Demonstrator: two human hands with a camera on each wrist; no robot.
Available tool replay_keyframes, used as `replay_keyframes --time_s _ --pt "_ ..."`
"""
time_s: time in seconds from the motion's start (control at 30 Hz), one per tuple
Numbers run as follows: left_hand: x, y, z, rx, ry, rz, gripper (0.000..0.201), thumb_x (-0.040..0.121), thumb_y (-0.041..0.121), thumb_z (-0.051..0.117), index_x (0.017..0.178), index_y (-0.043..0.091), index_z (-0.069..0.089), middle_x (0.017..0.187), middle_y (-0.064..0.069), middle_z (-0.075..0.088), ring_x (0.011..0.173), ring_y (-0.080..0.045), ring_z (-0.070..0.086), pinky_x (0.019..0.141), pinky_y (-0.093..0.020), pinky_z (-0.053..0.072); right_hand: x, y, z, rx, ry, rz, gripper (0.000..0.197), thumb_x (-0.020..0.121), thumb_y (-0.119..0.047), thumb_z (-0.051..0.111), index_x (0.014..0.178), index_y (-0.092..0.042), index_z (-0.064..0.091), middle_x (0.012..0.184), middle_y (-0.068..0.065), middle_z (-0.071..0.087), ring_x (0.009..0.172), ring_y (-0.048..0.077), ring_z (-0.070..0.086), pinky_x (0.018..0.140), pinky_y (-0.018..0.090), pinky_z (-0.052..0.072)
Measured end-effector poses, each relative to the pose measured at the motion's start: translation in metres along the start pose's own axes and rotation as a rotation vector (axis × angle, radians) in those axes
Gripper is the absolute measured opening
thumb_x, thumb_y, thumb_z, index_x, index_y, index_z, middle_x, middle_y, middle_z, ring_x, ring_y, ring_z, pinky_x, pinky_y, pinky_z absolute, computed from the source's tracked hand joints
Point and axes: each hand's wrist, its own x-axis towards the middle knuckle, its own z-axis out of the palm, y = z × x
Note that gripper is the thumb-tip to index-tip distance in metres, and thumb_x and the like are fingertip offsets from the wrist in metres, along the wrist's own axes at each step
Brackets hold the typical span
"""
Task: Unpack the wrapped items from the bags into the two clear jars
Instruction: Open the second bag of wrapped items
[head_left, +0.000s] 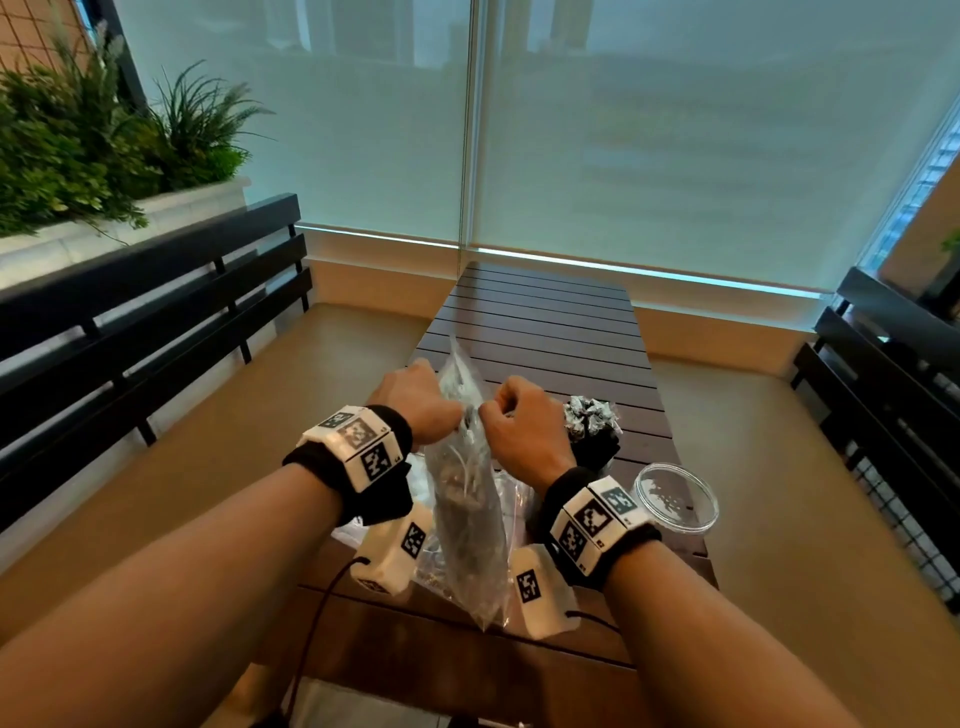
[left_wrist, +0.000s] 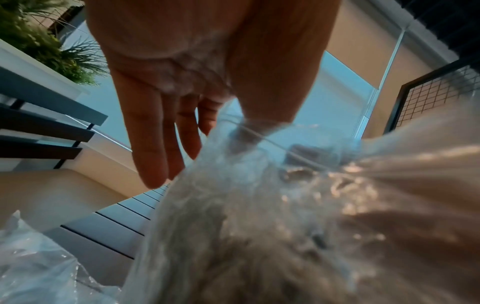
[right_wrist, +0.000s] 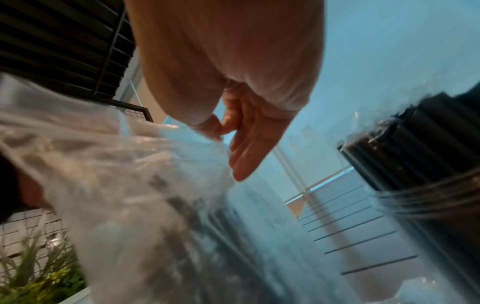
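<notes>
A clear plastic bag (head_left: 467, 519) with dark and silver wrapped items inside hangs upright over the near end of the table. My left hand (head_left: 423, 408) and right hand (head_left: 514, 418) each pinch its top edge, side by side. In the left wrist view the thumb (left_wrist: 265, 92) presses on the bag (left_wrist: 259, 205). The right wrist view has thumb and forefinger (right_wrist: 218, 129) nipping the bag's edge (right_wrist: 116, 164). A jar (head_left: 592, 431) heaped with silver wrapped items stands to the right. An empty clear jar (head_left: 675, 499) stands nearer.
The dark slatted table (head_left: 545, 322) stretches away from me. More crumpled clear plastic (head_left: 511, 501) lies under my wrists, also seen as plastic (left_wrist: 39, 267) at lower left. Black benches (head_left: 156, 322) flank both sides, with a planter (head_left: 104, 156) at far left.
</notes>
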Motion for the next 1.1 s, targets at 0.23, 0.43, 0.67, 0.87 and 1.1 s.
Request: replay_keyframes --time_s 0.23,0.43,0.67,0.87,1.1 --pt "-0.003 -0.02 -0.019 -0.165 0.038 -0.128 0.008 0.085 0.008 0.06 0.09 0.002 0.057 0.087 -0.015 0.061 0.071 -0.03 0.07 0.06 -0.042 0.062 0.007 0.024 -0.035 -0.192 0.177 0.047 0.012 0.08 -0.01 0.062 0.074 -0.016 0.053 0.07 -0.003 0.055 0.062 0.011 0.048 0.053 0.022 0.036" --pt "0.004 -0.008 -0.002 -0.233 -0.072 -0.081 0.015 0.085 0.006 0.062 0.098 0.008 0.057 0.101 -0.016 0.062 0.077 -0.031 0.071 0.064 -0.044 0.062 0.003 -0.017 -0.023 -0.236 -0.123 -0.458 0.022 0.087 0.001 0.054 0.087 -0.013 0.071 0.088 -0.005 0.063 0.076 0.004 0.054 0.07 0.008 0.039" --pt "0.017 -0.003 -0.014 -0.285 0.069 0.037 0.018 0.082 0.003 0.059 0.095 0.015 0.063 0.1 -0.012 0.062 0.076 -0.031 0.069 0.054 -0.042 0.061 0.014 -0.013 -0.032 -0.182 0.014 -0.418 0.017 0.086 -0.007 0.059 0.088 -0.014 0.074 0.083 -0.004 0.07 0.073 0.007 0.062 0.068 0.014 0.048" --pt "0.022 -0.024 0.001 -0.306 0.086 -0.033 0.013 0.083 0.007 0.056 0.086 0.011 0.068 0.093 -0.014 0.068 0.081 -0.034 0.069 0.069 -0.046 0.061 0.0 0.049 -0.041 -0.428 0.179 0.093 0.056 0.07 -0.03 0.062 0.124 -0.025 0.047 0.124 0.003 0.048 0.113 0.024 0.046 0.097 0.044 0.044" --pt "0.023 -0.018 0.012 -0.306 0.077 0.009 0.01 0.086 0.009 0.057 0.089 0.012 0.066 0.094 -0.011 0.064 0.084 -0.031 0.065 0.068 -0.046 0.061 -0.011 0.103 -0.026 -0.644 0.003 0.152 0.085 0.074 -0.015 0.07 0.144 -0.028 0.024 0.153 0.011 0.013 0.134 0.036 0.026 0.099 0.046 0.047"
